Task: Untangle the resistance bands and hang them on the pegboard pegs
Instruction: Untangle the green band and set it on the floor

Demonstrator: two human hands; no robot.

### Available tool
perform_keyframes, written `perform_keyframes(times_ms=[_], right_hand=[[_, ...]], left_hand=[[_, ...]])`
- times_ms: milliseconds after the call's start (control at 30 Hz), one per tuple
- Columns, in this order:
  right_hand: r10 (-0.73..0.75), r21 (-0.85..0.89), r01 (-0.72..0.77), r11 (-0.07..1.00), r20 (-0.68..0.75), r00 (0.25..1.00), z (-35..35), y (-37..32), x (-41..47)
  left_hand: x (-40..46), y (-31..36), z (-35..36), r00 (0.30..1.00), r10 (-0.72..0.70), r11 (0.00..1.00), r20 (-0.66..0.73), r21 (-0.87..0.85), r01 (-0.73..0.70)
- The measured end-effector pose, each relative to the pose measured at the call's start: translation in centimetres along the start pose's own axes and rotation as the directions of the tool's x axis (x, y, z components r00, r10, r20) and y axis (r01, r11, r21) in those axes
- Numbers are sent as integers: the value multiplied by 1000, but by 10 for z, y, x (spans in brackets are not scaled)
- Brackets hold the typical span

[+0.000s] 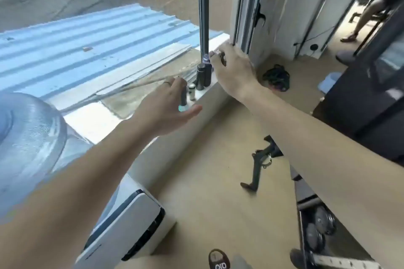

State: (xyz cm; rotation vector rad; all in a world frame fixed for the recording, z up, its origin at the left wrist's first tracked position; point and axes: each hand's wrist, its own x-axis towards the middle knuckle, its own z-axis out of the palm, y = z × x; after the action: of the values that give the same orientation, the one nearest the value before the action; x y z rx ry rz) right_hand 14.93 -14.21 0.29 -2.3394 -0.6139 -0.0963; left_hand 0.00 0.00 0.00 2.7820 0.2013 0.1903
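A tangled bundle of dark resistance bands lies on the tan floor near the wall corner. A black strap with metal clips lies apart on the floor, closer to me. No pegboard is in view. My left hand reaches over the window sill with fingers straight, just behind a slim dark bottle with a teal end; it grips nothing. My right hand is at the foot of the dark vertical window post, its fingers curled round a small dark item that is too blurred to identify.
Small dark bottles and a pale jar stand on the sill. A big water jug sits at left above a white appliance. Weight plates and a dark machine stand right. A person's legs show far back.
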Motion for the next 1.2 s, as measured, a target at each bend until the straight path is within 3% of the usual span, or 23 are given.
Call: perform_keyframes(times_ms=[167, 567, 800, 1200], right_hand=[[202, -41, -200, 979, 52, 978, 2, 72, -11], [399, -71, -394, 917, 96, 912, 2, 177, 18], [473, -106, -464, 880, 86, 877, 8, 208, 78], [632, -136, -629, 766, -18, 774, -5, 283, 232]], left_hand=[[32, 25, 58, 987, -14, 1000, 161, 29, 9], [123, 72, 127, 958, 57, 997, 282, 36, -70], [208, 70, 144, 939, 94, 991, 330, 57, -120], [421, 70, 174, 863, 267, 942, 428, 74, -328]])
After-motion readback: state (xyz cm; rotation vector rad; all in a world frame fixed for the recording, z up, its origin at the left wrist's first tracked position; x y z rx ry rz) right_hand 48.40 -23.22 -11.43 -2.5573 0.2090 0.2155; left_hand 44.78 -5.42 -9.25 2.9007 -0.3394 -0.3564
